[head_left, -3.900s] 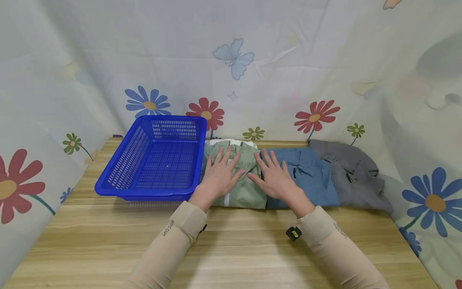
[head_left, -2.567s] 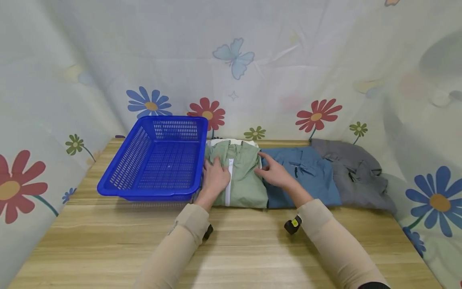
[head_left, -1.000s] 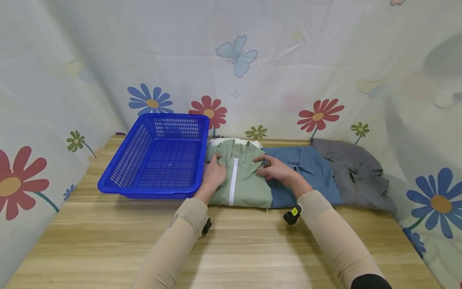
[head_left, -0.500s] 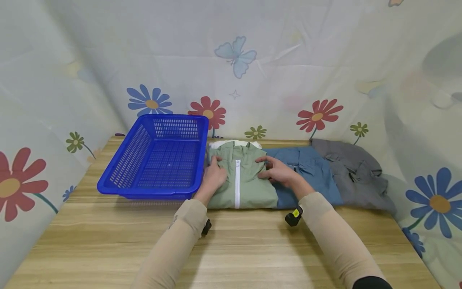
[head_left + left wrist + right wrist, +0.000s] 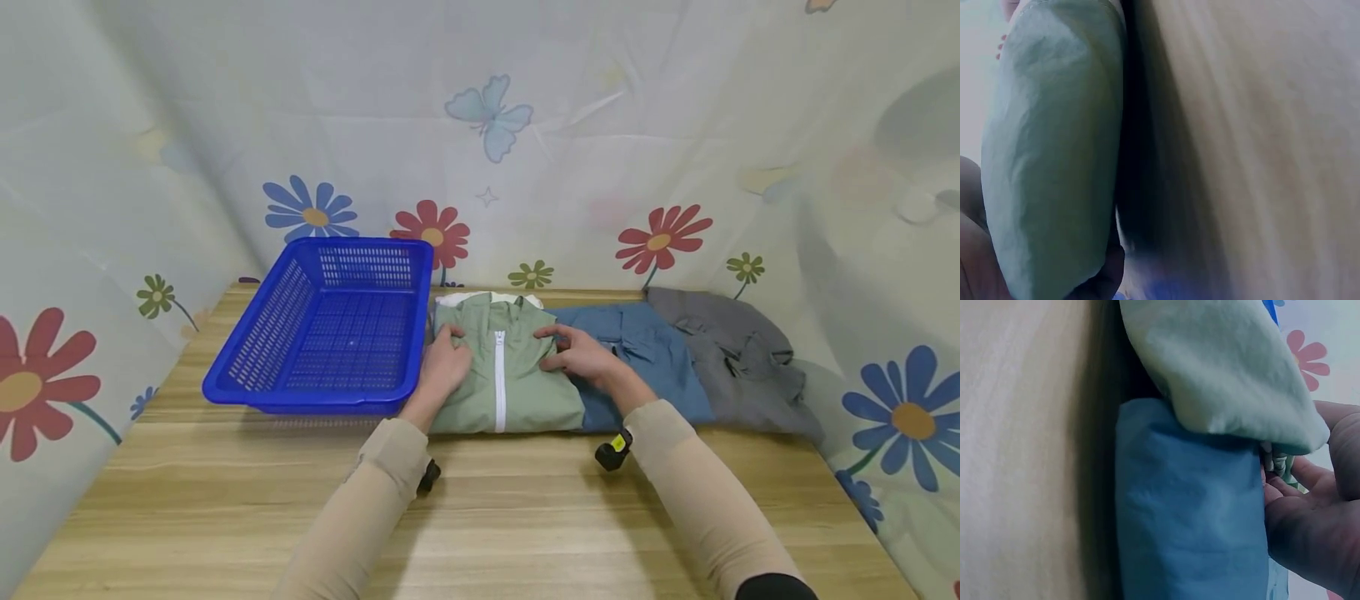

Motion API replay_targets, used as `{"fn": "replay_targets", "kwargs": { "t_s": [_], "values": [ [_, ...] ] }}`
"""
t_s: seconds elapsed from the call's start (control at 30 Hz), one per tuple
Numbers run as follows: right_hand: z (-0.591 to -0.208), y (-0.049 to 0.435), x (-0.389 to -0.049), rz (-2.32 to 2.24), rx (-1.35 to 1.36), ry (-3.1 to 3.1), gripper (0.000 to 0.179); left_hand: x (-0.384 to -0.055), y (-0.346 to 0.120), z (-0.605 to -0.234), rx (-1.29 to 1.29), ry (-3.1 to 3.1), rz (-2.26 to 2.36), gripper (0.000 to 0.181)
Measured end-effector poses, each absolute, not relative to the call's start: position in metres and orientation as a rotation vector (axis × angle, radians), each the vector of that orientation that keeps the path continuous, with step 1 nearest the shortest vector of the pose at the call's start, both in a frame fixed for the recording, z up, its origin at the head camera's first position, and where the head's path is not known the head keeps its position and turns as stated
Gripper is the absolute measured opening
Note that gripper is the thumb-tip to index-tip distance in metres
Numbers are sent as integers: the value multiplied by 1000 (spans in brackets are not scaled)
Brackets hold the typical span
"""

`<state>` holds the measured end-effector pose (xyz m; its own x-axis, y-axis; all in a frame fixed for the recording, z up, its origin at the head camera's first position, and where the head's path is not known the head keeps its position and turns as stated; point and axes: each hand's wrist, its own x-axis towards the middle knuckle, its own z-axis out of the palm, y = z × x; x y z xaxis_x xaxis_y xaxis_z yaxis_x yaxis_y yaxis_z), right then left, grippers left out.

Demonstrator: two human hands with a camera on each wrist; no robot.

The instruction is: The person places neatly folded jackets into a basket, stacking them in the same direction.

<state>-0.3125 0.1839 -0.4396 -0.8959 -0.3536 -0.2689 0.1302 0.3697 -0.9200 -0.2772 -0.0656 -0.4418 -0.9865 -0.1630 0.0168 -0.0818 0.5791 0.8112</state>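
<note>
A folded green jacket (image 5: 525, 392) with a white zipper lies mid-table. My left hand (image 5: 446, 367) grips its left side; in the left wrist view the green cloth (image 5: 1054, 150) passes between thumb side and a dark fingertip (image 5: 1110, 272) underneath. At the opposite side my right hand (image 5: 588, 357) holds the edge, its fingers (image 5: 1279, 487) tucked under the cloth in the right wrist view. The jacket's right part overlaps a folded blue garment (image 5: 656, 367). White cloth (image 5: 468, 296) shows behind the jacket's collar.
A blue plastic basket (image 5: 322, 400) with nothing in it stands just left of the jacket. To the right of the blue garment lies a folded dark grey garment (image 5: 757, 375). A flower-printed curtain (image 5: 375, 125) encloses the wooden table (image 5: 510, 517) at back and sides.
Both hands first lay flat with spread fingers over the green jacket and blue garment. They then moved to the jacket's two sides and took hold; the jacket has shifted slightly right over the blue garment.
</note>
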Motion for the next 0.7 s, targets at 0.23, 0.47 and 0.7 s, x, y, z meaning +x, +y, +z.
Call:
{"fn": "replay_targets", "kwargs": {
  "t_s": [0.23, 0.47, 0.7],
  "values": [
    [-438, 188, -310, -1526, -194, 2244, 62, -274, -62, -430, 208, -2737, -1368, 39],
    [-436, 190, -309, -1535, -192, 2240, 61, -270, -60, -416, 151, -2765, -1290, 39],
    [-432, 192, -306, -1574, -212, 2224, 62, -268, -62, -396, 113, -2777, -1267, 40]
  ]
}}
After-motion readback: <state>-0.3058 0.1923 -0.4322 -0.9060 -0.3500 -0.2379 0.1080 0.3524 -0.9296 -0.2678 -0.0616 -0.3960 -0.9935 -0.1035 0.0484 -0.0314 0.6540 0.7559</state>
